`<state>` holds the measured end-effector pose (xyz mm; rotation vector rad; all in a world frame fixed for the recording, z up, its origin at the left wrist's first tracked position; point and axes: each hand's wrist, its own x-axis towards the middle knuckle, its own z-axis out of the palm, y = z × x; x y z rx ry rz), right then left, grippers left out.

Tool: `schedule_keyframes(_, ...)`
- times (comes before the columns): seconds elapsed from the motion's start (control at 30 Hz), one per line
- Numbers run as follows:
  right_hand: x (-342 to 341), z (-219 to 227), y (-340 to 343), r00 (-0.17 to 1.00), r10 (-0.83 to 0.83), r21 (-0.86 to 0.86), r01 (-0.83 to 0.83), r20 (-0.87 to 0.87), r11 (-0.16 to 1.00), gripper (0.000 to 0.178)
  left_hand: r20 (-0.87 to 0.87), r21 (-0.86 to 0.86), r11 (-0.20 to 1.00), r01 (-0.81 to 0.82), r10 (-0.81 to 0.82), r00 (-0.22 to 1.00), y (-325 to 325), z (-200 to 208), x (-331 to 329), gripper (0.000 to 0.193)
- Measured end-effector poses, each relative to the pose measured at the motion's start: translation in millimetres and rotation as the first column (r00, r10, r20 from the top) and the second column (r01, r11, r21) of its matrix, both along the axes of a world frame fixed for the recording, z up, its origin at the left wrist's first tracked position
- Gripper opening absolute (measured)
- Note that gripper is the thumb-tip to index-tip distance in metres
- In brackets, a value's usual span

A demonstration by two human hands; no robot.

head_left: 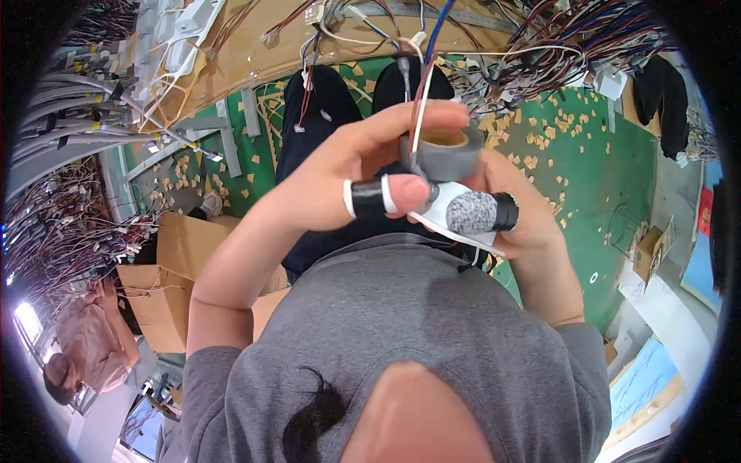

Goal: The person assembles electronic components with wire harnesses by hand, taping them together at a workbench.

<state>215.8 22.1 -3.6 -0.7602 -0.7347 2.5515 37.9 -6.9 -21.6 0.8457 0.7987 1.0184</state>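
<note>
In front of my chest my two hands meet over a wire bundle. My left hand [370,158] is closed, its index finger across the top of a roll of grey tape [448,162]; black tape and white bands wrap its thumb. Brown and white wires [421,116] run down past the roll to a grey taped spot by that thumb's tip. My right hand [502,204] is closed too, its thumb in a speckled grey cover with a black band. That thumb presses on a white flat piece [438,208]. The right fingers are mostly hidden behind the roll and this piece.
Beyond my knees stands a brown worktop [262,58] with wire harnesses [532,65] and white connectors. Grey cables [77,108] hang at left. Open cardboard boxes [166,297] stand below them, near another person [93,339]. Scraps litter the green floor [556,177].
</note>
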Motion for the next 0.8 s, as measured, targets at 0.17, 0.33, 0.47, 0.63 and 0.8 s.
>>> schedule_keyframes(0.17, -2, 16, 1, 0.986, 0.111, -0.020, -0.109, 0.127, 0.994, 0.073, 0.006, 0.130, 0.970, 0.206, -0.209, 0.978, 21, -7, -19, 0.071)
schedule_keyframes(0.33, 1, 13, 0, 0.994, 0.075, -0.059, -0.070, 0.077, 0.996, 0.061, -0.035, 0.268, 0.914, 0.306, -0.308, 0.951, 30, -4, -24, 0.051)
schedule_keyframes(0.47, -2, 1, -6, 0.991, -0.095, 0.002, 0.095, 0.099, 0.995, 0.044, -0.291, -0.063, 0.980, 0.191, -0.201, 0.935, 22, 15, -27, 0.068)
schedule_keyframes(0.63, -9, -7, -12, 0.938, -0.185, 0.166, 0.141, 0.292, 0.976, 0.043, -0.159, -0.245, 0.967, 0.070, -0.112, 0.981, -8, 14, -42, 0.077)
schedule_keyframes(0.8, -16, -9, -11, 0.916, -0.168, 0.289, 0.061, 0.364, 0.955, 0.031, 0.084, -0.230, 0.968, -0.103, 0.125, 0.989, -26, 34, -26, 0.048)
